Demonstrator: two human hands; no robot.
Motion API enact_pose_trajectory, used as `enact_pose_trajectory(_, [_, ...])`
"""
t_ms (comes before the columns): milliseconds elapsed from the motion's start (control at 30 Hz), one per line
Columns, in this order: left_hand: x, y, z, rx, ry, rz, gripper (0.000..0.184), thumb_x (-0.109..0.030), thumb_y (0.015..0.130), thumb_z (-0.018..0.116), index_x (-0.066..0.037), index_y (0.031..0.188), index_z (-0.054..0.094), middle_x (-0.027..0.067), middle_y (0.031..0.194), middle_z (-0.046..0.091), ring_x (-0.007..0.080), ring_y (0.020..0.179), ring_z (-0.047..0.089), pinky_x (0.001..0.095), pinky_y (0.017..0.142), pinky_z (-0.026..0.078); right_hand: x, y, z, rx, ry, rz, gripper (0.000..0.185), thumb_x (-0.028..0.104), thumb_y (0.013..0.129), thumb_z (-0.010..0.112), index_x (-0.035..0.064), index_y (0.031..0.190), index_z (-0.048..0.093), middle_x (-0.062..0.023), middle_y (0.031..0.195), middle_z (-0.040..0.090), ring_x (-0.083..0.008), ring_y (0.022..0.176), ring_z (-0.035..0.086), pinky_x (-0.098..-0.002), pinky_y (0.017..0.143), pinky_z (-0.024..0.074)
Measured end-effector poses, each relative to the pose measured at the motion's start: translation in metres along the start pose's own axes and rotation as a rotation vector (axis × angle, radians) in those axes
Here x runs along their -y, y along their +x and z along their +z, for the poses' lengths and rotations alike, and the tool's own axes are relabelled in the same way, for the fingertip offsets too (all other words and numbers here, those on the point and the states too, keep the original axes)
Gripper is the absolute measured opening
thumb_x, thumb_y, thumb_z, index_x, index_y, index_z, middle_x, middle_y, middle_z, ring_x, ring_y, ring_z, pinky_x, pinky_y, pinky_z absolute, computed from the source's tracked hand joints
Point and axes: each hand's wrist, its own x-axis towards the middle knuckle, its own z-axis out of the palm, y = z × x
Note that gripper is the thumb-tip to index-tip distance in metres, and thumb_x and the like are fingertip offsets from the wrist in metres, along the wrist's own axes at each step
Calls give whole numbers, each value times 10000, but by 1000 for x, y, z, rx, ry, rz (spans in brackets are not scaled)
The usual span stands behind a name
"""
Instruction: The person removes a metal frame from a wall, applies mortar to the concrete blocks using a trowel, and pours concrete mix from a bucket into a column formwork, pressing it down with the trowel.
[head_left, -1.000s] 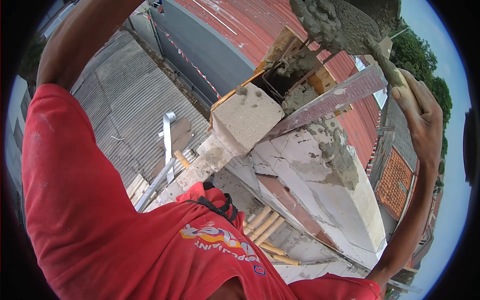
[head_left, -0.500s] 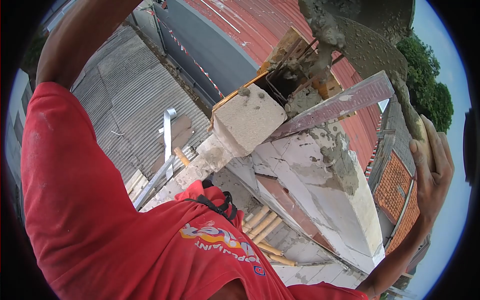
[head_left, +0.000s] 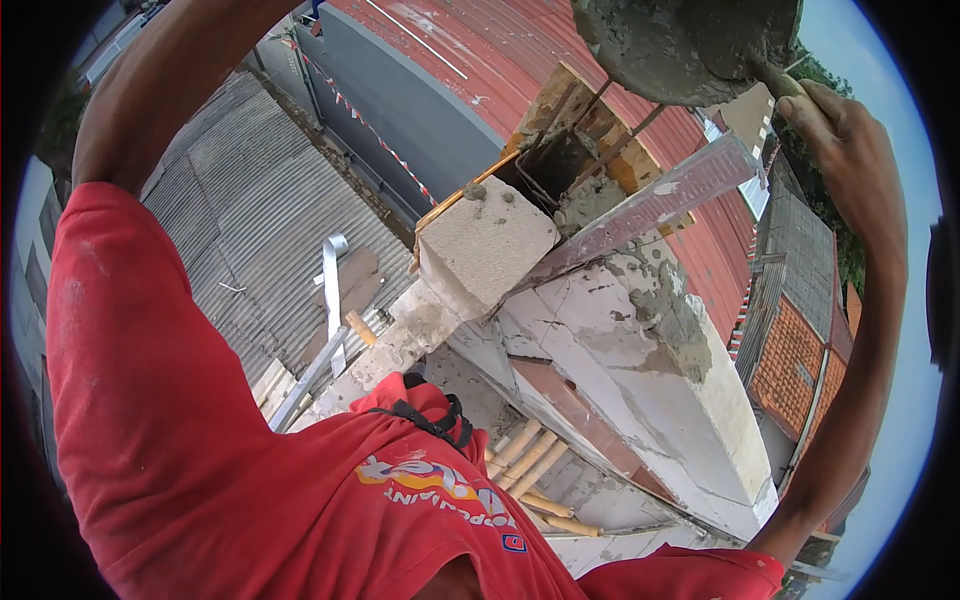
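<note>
My right hand (head_left: 845, 135) grips the handle of a mortar-coated trowel (head_left: 745, 50) at the upper right. The trowel's blade lies against a dark, round, mortar-smeared pan (head_left: 650, 50), cut off by the top edge. My left hand is out of frame; only the raised left arm shows. Below the pan is a wooden formwork box (head_left: 635, 165) with metal rods and a dark opening. A pale block (head_left: 490, 235) stands beside the opening. A mortar-stained purplish board (head_left: 660, 205) slants up from the block towards my right hand.
A white wall (head_left: 690, 400) with mortar smears runs down to the right. Bamboo poles (head_left: 525, 460) lie below. Corrugated grey roofing (head_left: 240, 220) is at left, with a metal strip (head_left: 332, 290). Red roofing (head_left: 480, 50) and red-and-white tape (head_left: 365, 125) are beyond.
My right hand has risen with the trowel. The mortar clump seen hanging over the formwork is gone from there, and more of the opening shows. The pan's round underside or face now shows more.
</note>
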Motion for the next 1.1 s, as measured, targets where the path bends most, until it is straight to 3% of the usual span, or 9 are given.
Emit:
enact_pose_trajectory(167, [0, -4, 2, 15, -23, -4, 268, -240, 974, 547, -15, 831, 566, 98, 826, 576, 251, 808, 559, 535, 813, 489, -35, 5, 34, -95, 203, -182, 520, 429, 949, 641, 31, 1283, 671, -94, 834, 710, -157, 641, 573, -338, 643, 472])
enact_pose_trajectory(433, [3, -10, 8, 39, -42, -24, 269, -243, 974, 544, -15, 833, 566, 99, 830, 577, 249, 813, 557, 526, 815, 485, -36, -20, 38, 130, 547, 117, 565, 449, 946, 667, 27, 1321, 643, 24, 646, 539, -36, 515, 431, -234, 482, 332])
enact_pose_trajectory(533, [4, -12, 11, 53, -52, -36, 270, -245, 973, 543, -15, 834, 566, 99, 831, 578, 249, 815, 556, 522, 816, 484, -31, -33, 41, 117, 578, 150, 562, 451, 956, 657, 27, 1324, 640, 74, 599, 439, -15, 476, 347, -234, 446, 264])
enact_pose_trajectory(633, [7, -21, 18, 64, -67, -55, 270, -246, 973, 542, -14, 835, 566, 99, 833, 578, 248, 817, 555, 519, 817, 483, -26, -42, 42, 105, 600, 175, 564, 457, 950, 662, 26, 1314, 648, 77, 585, 444, -19, 455, 333, -234, 439, 259])
enact_pose_trajectory(833, [23, -55, 44, 99, -138, -144, 272, -248, 973, 540, -14, 837, 566, 99, 836, 579, 247, 821, 554, 512, 819, 480, -30, -67, 38, 59, 457, 105, 545, 439, 965, 645, 18, 1311, 648, -34, 752, 616, -73, 573, 477, -269, 523, 368])
enact_pose_trajectory(867, [26, -60, 51, 113, -170, -165, 272, -249, 973, 540, -14, 838, 566, 100, 836, 580, 247, 821, 553, 511, 819, 479, -20, -73, 25, 140, 422, 162, 506, 403, 976, 641, 22, 1309, 649, -74, 905, 658, -120, 706, 553, -301, 628, 435])
enact_pose_trajectory(967, [50, -98, 82, 154, -224, -286, 273, -250, 973, 539, -14, 838, 566, 100, 838, 580, 246, 823, 553, 507, 820, 478, -33, -90, 29, 28, 299, -34, 506, 364, 966, 670, 45, 1355, 615, -90, 1037, 686, -147, 857, 639, -316, 770, 513])
enact_pose_trajectory(1000, [58, -112, 94, 168, -249, -331, 273, -250, 973, 538, -14, 839, 566, 100, 838, 580, 246, 824, 552, 506, 820, 478, -31, -96, 27, 80, 315, 64, 482, 325, 964, 677, 38, 1347, 617, -122, 1145, 677, -210, 1063, 627, -376, 940, 480])
enact_pose_trajectory(1100, [82, -156, 134, 216, -336, -483, 274, -251, 972, 537, -14, 840, 566, 100, 840, 581, 245, 826, 552, 503, 821, 476, -21, -108, 20, 61, 236, 46, 465, 297, 967, 674, 36, 1348, 615, -122, 1130, 684, -205, 1031, 642, -366, 918, 493])
